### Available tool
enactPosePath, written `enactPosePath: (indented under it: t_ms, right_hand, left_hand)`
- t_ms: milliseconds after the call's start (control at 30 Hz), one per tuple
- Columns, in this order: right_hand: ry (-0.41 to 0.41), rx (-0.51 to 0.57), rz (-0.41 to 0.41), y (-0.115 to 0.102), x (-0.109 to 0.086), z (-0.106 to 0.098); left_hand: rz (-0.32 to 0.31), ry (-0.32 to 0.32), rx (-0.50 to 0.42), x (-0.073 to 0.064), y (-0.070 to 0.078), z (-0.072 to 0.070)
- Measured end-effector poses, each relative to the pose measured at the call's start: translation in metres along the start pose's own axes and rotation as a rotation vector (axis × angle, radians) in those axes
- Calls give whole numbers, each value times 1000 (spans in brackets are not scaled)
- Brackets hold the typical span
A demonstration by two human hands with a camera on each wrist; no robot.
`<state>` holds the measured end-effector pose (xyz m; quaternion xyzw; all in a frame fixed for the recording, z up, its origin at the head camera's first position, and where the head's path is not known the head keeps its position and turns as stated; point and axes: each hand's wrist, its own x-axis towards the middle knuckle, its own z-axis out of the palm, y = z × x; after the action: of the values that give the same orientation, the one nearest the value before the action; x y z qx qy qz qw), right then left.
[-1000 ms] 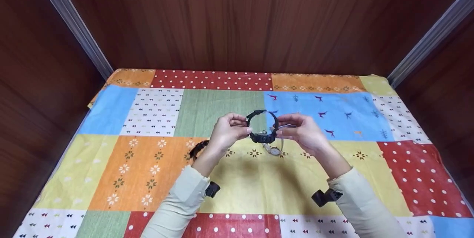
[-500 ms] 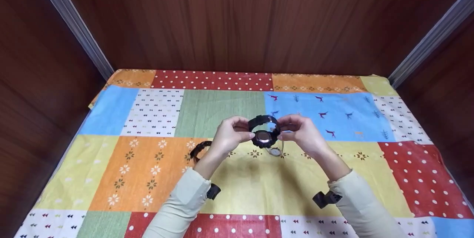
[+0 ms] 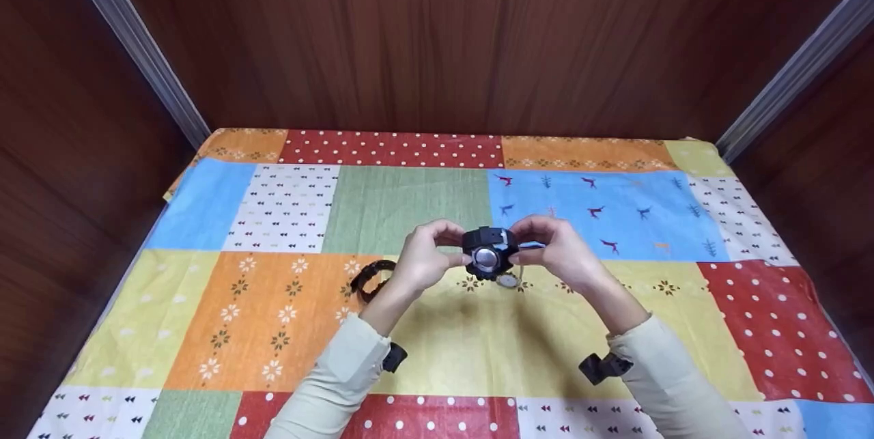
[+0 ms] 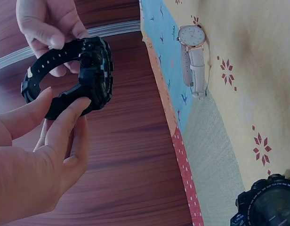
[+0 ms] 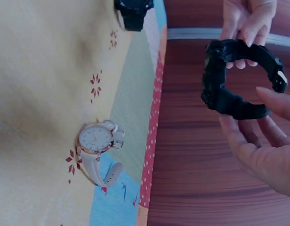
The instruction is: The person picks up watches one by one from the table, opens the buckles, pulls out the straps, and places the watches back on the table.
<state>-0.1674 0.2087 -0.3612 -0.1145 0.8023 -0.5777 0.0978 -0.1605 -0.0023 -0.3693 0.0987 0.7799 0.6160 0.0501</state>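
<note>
A black wristwatch (image 3: 489,239), its strap closed in a loop, is held up above the table between both hands. My left hand (image 3: 423,258) pinches one side of the strap, and my right hand (image 3: 558,248) pinches the other. In the head view the silver case back faces me. The left wrist view shows the left thumb and fingers (image 4: 65,125) on the strap close to the case. A white-strapped watch with a round white dial (image 5: 95,137) lies on the cloth below. Beside my left forearm rests another black watch (image 3: 372,280), partly hidden.
A patchwork-patterned cloth (image 3: 273,323) covers the table. Dark wood panels (image 3: 437,36) rise behind it and at both sides, with metal strips (image 3: 136,43) in the corners. Each wrist carries a small black camera (image 3: 604,367).
The held watch has tilted, so its case back has turned into view and the loop looks flatter. Both hands keep their grip and have sunk slightly. The watches on the cloth stay put.
</note>
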Motion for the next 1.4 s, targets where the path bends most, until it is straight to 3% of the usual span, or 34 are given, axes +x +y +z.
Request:
enactPosePath:
  t_ms: [467, 733, 1000, 1400]
  right_hand:
    - [-24, -84, -50, -13, 1, 3]
    - [-36, -88, -75, -10, 0, 6]
    - [-63, -120, -94, -13, -2, 8]
    - [-72, -151, -76, -14, -1, 12]
  left_hand:
    - [47, 14, 130, -2, 2, 0]
    - [74, -42, 113, -4, 8, -1]
    - [138, -80, 190, -6, 12, 3]
    - [156, -42, 266, -6, 13, 7]
